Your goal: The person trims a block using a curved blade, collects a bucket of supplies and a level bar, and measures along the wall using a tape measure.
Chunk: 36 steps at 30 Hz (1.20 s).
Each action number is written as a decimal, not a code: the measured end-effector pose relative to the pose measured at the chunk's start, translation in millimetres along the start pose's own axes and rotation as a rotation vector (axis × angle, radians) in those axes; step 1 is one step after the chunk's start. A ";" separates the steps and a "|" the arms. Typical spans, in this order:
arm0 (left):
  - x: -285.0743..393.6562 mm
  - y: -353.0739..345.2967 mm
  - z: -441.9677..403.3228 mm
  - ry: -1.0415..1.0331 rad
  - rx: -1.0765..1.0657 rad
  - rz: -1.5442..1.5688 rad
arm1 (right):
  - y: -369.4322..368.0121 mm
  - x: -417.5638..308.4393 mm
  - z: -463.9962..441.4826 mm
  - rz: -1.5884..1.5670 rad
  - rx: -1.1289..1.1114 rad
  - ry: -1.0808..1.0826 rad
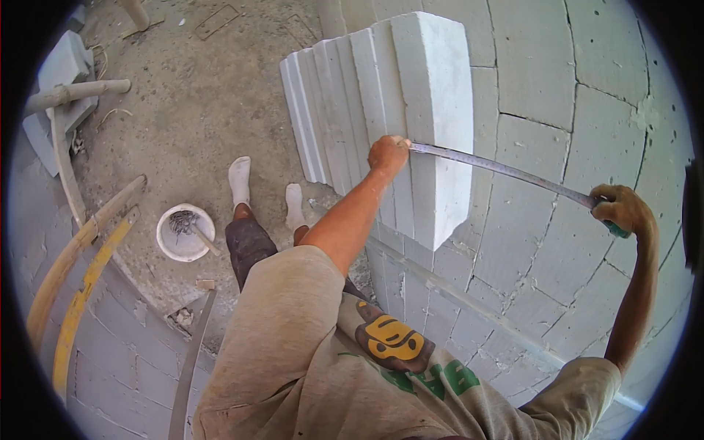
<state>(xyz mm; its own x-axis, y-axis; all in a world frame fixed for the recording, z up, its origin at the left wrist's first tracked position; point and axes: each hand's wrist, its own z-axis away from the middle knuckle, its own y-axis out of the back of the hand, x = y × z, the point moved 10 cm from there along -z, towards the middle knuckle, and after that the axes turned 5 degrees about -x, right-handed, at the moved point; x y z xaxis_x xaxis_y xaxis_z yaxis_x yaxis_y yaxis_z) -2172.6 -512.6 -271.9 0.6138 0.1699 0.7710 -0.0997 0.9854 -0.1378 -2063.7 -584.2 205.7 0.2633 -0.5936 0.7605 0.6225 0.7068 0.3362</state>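
A tape measure [506, 168] is drawn out between my two hands, its blade crossing the top white block. My left hand [389, 155] pinches the blade's end at the near edge of the stack of blocks [367, 81]. To the right, my right hand [620, 208] is wrapped around the tape's case, of which only a green bit shows, close to the block wall [535, 169]. The large white block [433, 95] on top has a bright, smooth side under the blade.
A white bucket [165, 243] with a handled tool in it stands on the concrete floor [183, 88]. Wooden poles [77, 257], a yellow level-like bar [88, 293] and a long grey strip [193, 359] lean at the left. Broken block pieces [66, 66] lie at upper left.
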 end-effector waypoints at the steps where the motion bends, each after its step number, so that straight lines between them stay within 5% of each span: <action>1: -0.7 0.0 -0.4 0.014 -0.008 0.029 | -2.1 -3.5 -1.1 -0.024 -0.025 0.038; 11: -9.7 35.8 19.3 -0.080 0.151 0.189 | -36.9 -12.0 5.3 -0.262 -0.104 0.397; 14: -31.7 56.8 21.8 -0.154 0.190 0.497 | -49.1 -29.0 2.6 -0.344 -0.052 0.461; 22: -34.5 158.1 139.2 -0.378 0.331 0.367 | -95.5 -171.3 1.6 -0.275 0.086 0.932; 25: -89.4 191.9 184.1 -0.341 0.645 0.242 | -128.0 -230.2 2.9 -0.221 0.034 1.046; 30: -185.5 209.0 295.9 -0.268 0.864 0.509 | -184.8 -312.6 21.6 -0.161 -0.135 1.287; 36: -277.9 180.0 416.0 -0.175 1.024 0.626 | -216.0 -394.2 93.3 0.099 -0.059 1.513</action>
<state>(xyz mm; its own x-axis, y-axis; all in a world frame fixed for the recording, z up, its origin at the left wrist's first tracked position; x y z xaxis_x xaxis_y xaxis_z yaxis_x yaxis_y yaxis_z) -2686.9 -379.3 -252.3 0.1320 0.5398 0.8314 -0.9629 0.2691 -0.0219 -2370.8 -466.9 -114.9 0.7676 -0.3967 -0.5033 0.5755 0.7722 0.2691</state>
